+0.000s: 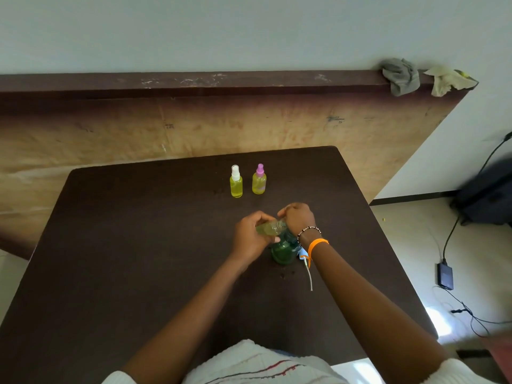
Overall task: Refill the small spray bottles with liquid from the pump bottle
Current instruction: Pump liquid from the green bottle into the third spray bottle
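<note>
Two small spray bottles of yellow liquid stand upright at the back of the dark table [138,245]: one with a white cap [236,182], one with a pink cap [259,180]. My left hand [250,239] holds a third small bottle [270,228], uncapped and tilted on its side, its mouth toward my right hand. My right hand [297,217] is closed over the top of the green pump bottle [283,252], hiding the pump head. A blue spray cap with a white tube [307,266] lies on the table beside the pump bottle, under my right wrist.
A wooden board [194,128] leans against the wall behind the table, with two rags [401,76] draped over its top right edge. On the floor at the right lie a dark bag [487,198], a power adapter [445,275] and cables.
</note>
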`<control>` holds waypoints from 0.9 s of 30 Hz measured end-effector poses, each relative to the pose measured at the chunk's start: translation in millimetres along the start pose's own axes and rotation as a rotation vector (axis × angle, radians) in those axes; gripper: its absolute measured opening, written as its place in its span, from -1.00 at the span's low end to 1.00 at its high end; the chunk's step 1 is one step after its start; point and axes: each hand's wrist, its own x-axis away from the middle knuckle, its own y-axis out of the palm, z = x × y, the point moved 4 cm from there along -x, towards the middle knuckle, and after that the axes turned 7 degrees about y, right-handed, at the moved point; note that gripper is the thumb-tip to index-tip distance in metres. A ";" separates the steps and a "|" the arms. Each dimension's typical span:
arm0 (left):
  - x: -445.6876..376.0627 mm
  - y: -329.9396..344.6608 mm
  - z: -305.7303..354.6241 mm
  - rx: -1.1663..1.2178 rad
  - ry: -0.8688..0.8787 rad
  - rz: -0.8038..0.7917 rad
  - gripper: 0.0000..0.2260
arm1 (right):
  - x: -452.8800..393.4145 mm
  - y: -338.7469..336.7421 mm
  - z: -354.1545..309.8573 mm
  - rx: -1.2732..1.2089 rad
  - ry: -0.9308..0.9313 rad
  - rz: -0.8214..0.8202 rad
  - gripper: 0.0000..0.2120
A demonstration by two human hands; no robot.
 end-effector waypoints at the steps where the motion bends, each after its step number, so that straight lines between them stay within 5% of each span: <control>1: 0.3 -0.4 0.8 0.002 0.004 -0.002 -0.68 | -0.1 0.8 -0.8 0.019 0.003 -0.029 -0.70; 8: -0.4 0.5 0.1 0.026 0.011 -0.012 -0.68 | 7.6 0.1 -7.5 0.014 0.084 -0.191 -0.68; 13: -1.9 0.8 -3.9 -0.004 -0.003 0.003 -0.67 | 8.1 -2.1 -1.9 0.011 0.029 0.028 -0.74; 19: -1.1 0.8 -5.7 -0.013 0.002 0.000 -0.67 | 13.6 -3.5 -3.7 0.041 -0.004 0.048 -0.73; 27: -1.6 -0.9 -4.9 0.004 0.017 0.009 -0.67 | 3.2 3.5 -6.6 0.099 0.061 -0.137 -0.72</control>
